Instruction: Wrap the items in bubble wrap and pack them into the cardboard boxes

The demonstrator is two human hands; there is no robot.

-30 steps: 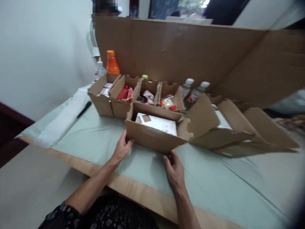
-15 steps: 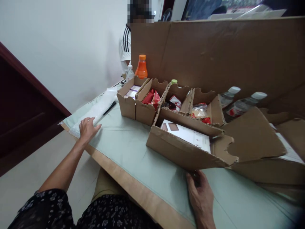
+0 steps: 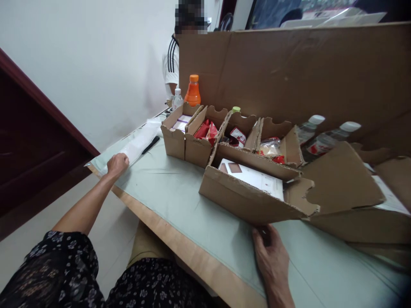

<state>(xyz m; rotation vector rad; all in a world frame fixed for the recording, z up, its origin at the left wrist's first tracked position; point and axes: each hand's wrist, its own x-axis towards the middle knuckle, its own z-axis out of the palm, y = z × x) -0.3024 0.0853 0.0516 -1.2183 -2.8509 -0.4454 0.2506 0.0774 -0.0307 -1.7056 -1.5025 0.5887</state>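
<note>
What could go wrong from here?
The left hand is curled over the plastic, and a black tool lies along its side; tugging the plastic could drag the tool with it.

The plastic reaches close to the table edge, so it might slip off if let go there.

The right hand is at the lower edge of the front box; a careless push could knock it against the boxes behind.
</note>
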